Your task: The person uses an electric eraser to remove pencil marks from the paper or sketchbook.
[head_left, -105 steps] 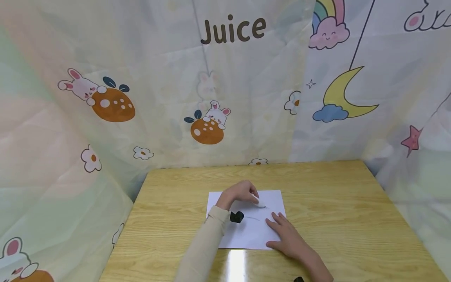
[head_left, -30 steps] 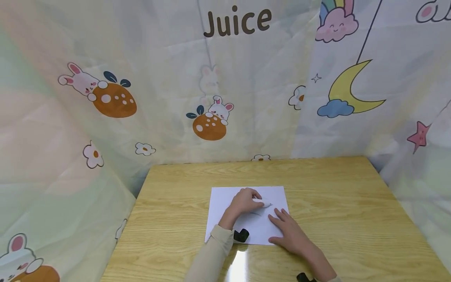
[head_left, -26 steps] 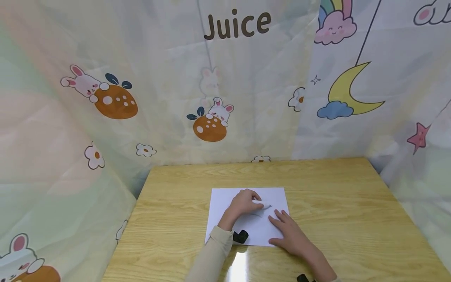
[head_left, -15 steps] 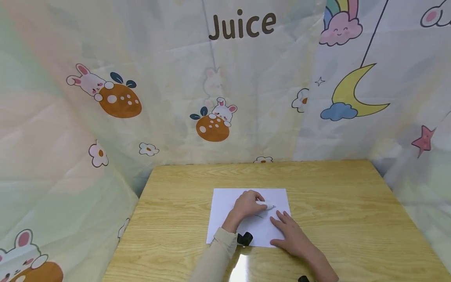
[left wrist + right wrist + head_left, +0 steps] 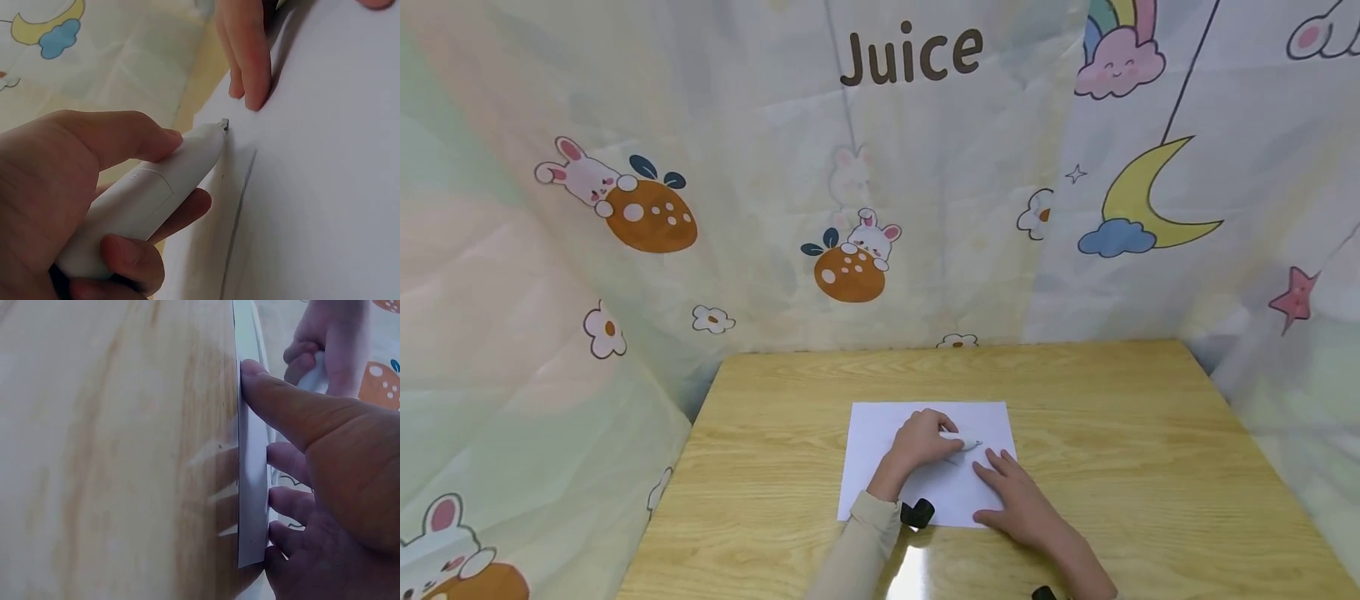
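In the head view a sheet of white paper [image 5: 868, 446] lies on the table. My left hand [image 5: 921, 442] is over its middle and grips a thick white pen-shaped tool [image 5: 153, 194] with a small grey tip. The tip points toward my right hand; I cannot tell if it touches the paper. A thin dark line [image 5: 240, 206] runs across the sheet beside the tool in the left wrist view. My right hand [image 5: 1018, 504], fingers spread, rests on the paper's right side. Its thumb [image 5: 275, 394] lies at the near edge of the sheet in the right wrist view.
A wood-grain table [image 5: 1112, 433] extends around the paper. Printed cloth [image 5: 737, 167] hangs behind it and at both sides. Black wrist devices [image 5: 917, 512] show at the left wrist and by the right forearm.
Over the longer span, my left hand has come nearer over the paper and its wrist has turned, partly covering the line. In the last second both hands stay nearly still; the view shifts slightly.
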The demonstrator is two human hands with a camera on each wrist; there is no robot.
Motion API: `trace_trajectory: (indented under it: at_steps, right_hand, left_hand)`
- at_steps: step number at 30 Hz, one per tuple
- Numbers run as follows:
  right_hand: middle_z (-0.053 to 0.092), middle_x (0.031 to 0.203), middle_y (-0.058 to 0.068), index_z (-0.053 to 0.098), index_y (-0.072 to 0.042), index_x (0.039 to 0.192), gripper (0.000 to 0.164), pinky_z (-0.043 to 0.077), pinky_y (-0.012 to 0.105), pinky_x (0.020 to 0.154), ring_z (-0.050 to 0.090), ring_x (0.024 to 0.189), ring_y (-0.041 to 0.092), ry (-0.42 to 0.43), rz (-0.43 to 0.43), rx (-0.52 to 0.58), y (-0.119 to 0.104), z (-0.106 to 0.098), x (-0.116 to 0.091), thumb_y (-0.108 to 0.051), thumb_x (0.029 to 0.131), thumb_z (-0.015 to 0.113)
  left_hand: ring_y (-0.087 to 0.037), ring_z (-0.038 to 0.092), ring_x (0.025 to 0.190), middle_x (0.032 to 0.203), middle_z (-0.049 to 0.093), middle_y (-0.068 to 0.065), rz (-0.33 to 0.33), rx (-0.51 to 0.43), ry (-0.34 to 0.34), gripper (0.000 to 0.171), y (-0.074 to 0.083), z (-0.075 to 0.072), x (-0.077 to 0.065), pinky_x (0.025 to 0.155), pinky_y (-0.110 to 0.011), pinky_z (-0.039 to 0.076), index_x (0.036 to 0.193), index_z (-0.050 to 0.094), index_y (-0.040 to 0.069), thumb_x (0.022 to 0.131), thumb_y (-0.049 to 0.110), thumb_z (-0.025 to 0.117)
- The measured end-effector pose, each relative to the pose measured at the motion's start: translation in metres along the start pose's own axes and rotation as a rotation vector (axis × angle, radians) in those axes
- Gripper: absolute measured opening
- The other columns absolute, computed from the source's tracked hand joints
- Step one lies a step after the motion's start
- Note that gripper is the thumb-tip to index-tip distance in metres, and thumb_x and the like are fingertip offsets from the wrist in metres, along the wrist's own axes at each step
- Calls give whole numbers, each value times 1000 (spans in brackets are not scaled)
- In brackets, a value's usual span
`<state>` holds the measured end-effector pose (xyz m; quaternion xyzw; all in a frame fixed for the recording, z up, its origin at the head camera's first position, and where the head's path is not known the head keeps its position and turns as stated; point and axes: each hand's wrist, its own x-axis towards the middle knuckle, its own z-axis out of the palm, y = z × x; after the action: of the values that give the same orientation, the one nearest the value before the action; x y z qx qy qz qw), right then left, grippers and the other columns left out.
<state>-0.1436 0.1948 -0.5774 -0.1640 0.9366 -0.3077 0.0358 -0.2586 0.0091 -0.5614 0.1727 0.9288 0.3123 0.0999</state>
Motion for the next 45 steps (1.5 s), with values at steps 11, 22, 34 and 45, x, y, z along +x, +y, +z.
trace_trajectory:
  at_steps: [11,22,34,45]
  right_hand:
    - [37,147,25,55,0,135,69,24,61,105,23,137,48,3,-12,12,0,4,3,-31,79,80]
    - [34,149,25,53,-1,137,70,22,62,106,21,139,48,-5,18,3,1,1,1,-34,81,79]
    - [36,147,27,54,1,136,70,23,63,104,23,136,50,27,-19,4,6,5,-2,-31,79,80]
    - [39,144,29,56,2,133,70,25,64,103,26,134,52,40,-53,-7,6,3,0,-33,78,81]
  left_hand:
    - [-5,54,61,79,66,11,-41,31,49,21,-4,-7,-3,52,-26,43,90,77,20,77,36,76]
    - [-5,57,69,88,67,10,-56,51,79,17,-26,-30,-30,59,-28,46,88,76,22,78,35,75]
    - [-9,59,75,92,69,2,-33,26,113,18,-57,-67,-64,63,-29,48,90,76,18,80,32,75]
    - [-11,58,78,91,68,4,-49,6,109,17,-80,-74,-78,66,-30,49,89,76,17,79,32,76]
